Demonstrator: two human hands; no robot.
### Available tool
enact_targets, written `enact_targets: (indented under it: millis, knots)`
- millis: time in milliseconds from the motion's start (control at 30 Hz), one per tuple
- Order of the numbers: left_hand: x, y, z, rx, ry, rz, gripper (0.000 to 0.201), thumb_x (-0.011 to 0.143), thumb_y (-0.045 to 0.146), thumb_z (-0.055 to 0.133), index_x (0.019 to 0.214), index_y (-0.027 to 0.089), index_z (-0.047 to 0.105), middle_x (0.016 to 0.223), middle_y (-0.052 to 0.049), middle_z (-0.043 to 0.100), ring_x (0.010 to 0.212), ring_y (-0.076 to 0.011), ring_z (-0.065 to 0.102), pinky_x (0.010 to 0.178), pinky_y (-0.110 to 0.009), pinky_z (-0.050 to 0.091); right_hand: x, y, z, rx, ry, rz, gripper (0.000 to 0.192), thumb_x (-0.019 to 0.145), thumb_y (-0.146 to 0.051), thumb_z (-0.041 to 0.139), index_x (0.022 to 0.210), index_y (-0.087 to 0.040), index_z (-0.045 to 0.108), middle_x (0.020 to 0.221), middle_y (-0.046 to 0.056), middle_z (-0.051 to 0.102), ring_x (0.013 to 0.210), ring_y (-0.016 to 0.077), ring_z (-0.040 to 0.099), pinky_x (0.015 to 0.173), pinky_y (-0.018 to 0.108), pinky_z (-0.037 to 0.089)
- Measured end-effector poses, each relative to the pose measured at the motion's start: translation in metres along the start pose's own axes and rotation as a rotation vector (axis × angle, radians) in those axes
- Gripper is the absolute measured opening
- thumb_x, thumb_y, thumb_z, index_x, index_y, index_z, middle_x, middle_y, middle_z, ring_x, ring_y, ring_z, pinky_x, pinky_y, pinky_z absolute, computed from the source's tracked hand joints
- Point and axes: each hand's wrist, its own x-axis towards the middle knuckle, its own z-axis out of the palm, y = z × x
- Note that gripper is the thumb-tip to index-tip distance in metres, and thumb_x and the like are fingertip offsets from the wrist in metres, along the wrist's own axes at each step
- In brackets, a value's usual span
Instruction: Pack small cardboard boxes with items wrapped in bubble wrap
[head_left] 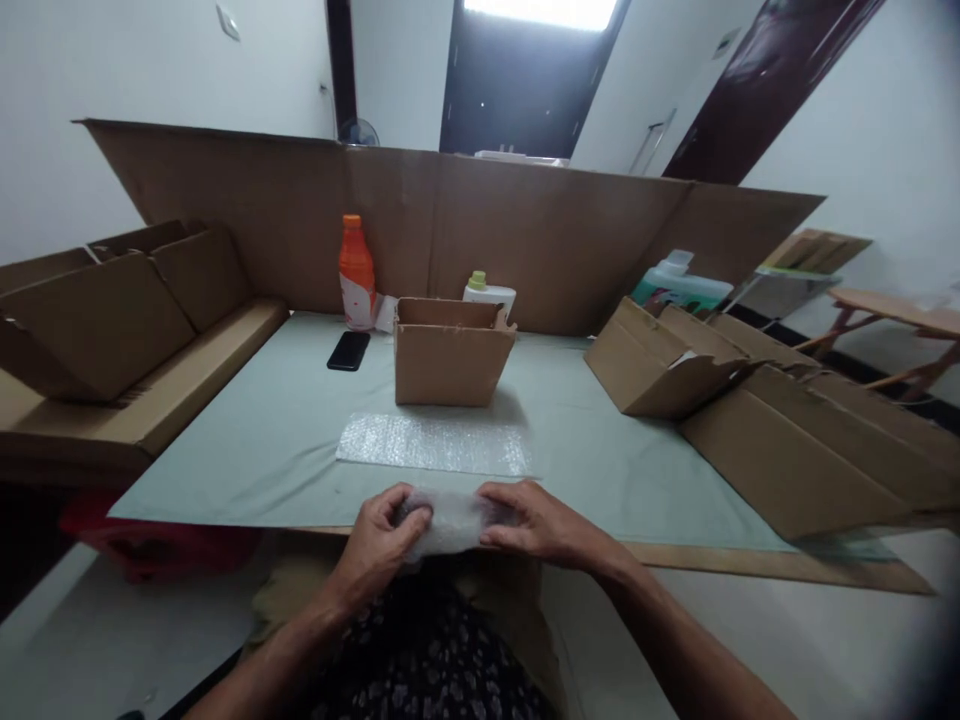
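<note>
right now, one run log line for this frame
left hand grips bubble-wrapped bundle | right hand grips its other end | bubble wrap sheet flat on table | open box behind

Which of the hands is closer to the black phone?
Left. The left hand sits below the black phone, near the table edge; the right hand is farther right, past the bubble-wrapped bundle both hold.

Open box (452, 362) probably blocks reach beyond bubble-wrap sheet (435, 444).

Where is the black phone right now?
The black phone lies flat on the table, left of the open cardboard box and just in front of the orange bottle.
</note>
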Motion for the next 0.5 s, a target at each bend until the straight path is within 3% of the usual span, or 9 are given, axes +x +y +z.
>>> enact_targets:
  millis: [100, 200, 333, 500]
  knots:
    - [-0.011, -0.012, -0.026, -0.026, 0.135, -0.026, 0.026, 0.078, 0.044, 0.064, 0.078, 0.018, 0.062, 0.070, 0.002, 0.057, 0.066, -0.0137, 0.051, 0.060, -0.023, 0.041, -0.018, 0.024, 0.003, 0.065, -0.005, 0.067, 0.018, 0.082, -0.039, 0.066, 0.076, -0.022, 0.069, 0.069, -0.002, 0.065, 0.065, 0.0166, 0.058, 0.061, 0.026, 0.046]
    - [-0.018, -0.018, -0.042, -0.001, 0.180, -0.035, 0.027, 0.077, 0.045, 0.065, 0.077, 0.018, 0.061, 0.070, 0.002, 0.056, 0.067, -0.0140, 0.050, 0.061, -0.023, 0.040, -0.035, 0.038, 0.003, 0.240, 0.014, 0.156, 0.029, 0.083, -0.046, 0.064, 0.070, -0.020, 0.064, 0.068, -0.001, 0.062, 0.068, 0.0173, 0.058, 0.064, 0.029, 0.047]
    - [-0.013, -0.017, -0.048, 0.029, 0.201, -0.033, 0.028, 0.076, 0.044, 0.066, 0.080, 0.017, 0.063, 0.072, 0.002, 0.058, 0.069, -0.0147, 0.051, 0.063, -0.024, 0.040, -0.041, 0.044, 0.006, 0.484, 0.086, 0.225, 0.033, 0.083, -0.051, 0.063, 0.076, -0.019, 0.062, 0.070, -0.001, 0.059, 0.066, 0.0150, 0.054, 0.065, 0.028, 0.045]
    - [0.004, -0.013, -0.050, 0.019, 0.187, -0.009, 0.035, 0.076, 0.039, 0.065, 0.102, 0.016, 0.065, 0.092, -0.003, 0.067, 0.084, -0.0183, 0.059, 0.074, -0.027, 0.046, -0.024, 0.055, 0.011, 0.496, 0.256, 0.211, 0.032, 0.081, -0.049, 0.065, 0.073, -0.018, 0.062, 0.071, 0.000, 0.059, 0.069, 0.0160, 0.054, 0.067, 0.029, 0.045]
